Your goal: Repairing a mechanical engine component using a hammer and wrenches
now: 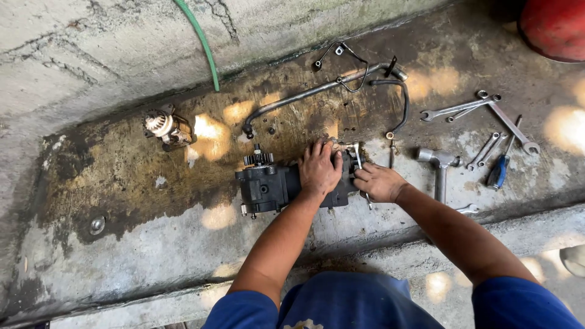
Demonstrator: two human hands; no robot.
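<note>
Both hands work at the middle of the frame, on a black cast-metal engine part (275, 186) that lies on the oil-stained concrete floor (122, 176). The left hand (319, 169) lies palm-down over the right half of that black part, fingers spread and curled over its top edge, pressing it in place. The right hand (376, 181) sits just beside it at the part's right end, fingers closed around a slim silver wrench (359, 157) whose head stands at the top right corner of the part. A small black toothed gear (259, 158) sticks up from the part's upper left end. Above the hands, a long bent grey metal pipe (317, 90) runs from centre toward upper right, with a thin black wire with eyelet ends (341, 55) looped over it and a curved black hose (402, 103) hanging down from its right end. At the left of the frame lies a small greasy metal gear assembly (163, 127), well apart from the hands. To the right of the hands sits a silver T-shaped socket wrench (440, 167); farther right are several silver spanners (487, 116) and a blue-handled screwdriver (499, 169). A green hose (204, 45) crosses the concrete wall at upper centre, and a red rounded container (554, 27) fills the upper right corner.
</note>
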